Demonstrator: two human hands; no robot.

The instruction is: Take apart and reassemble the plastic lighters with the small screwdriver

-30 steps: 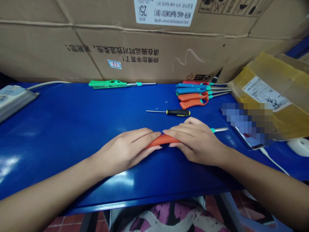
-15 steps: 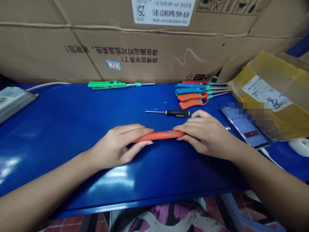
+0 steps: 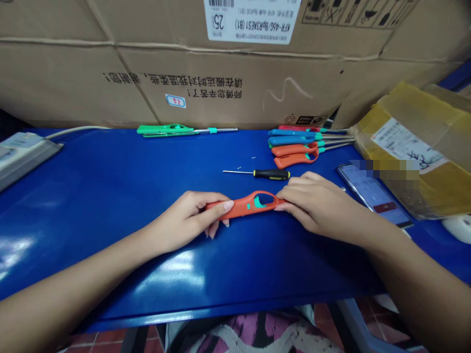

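An orange gas lighter (image 3: pixel 241 208) with a teal trigger lies across both hands above the blue table, its broad side facing up. My left hand (image 3: pixel 193 213) is closed on the handle end, thumb on top and fingers beneath. Around the other end, past the trigger loop, my right hand (image 3: pixel 312 201) pinches the lighter and hides its nozzle part. Beyond the hands rests a screwdriver (image 3: pixel 272 174) with a black and yellow handle, its tip pointing left. Two tiny metal pieces (image 3: pixel 239 167) lie near its shaft.
Several gas lighters (image 3: pixel 294 149) in orange, blue and red are grouped at the back right; green ones (image 3: pixel 165 130) lie back left. A phone (image 3: pixel 375 196) and taped carton (image 3: pixel 412 147) are at right. A power strip (image 3: pixel 27 154) sits left. A large cardboard box (image 3: pixel 221 63) stands behind.
The orange lighter has been rolled from its narrow edge so its broad side and trigger loop show. My left thumb has moved on top of the handle. The view has shifted slightly.
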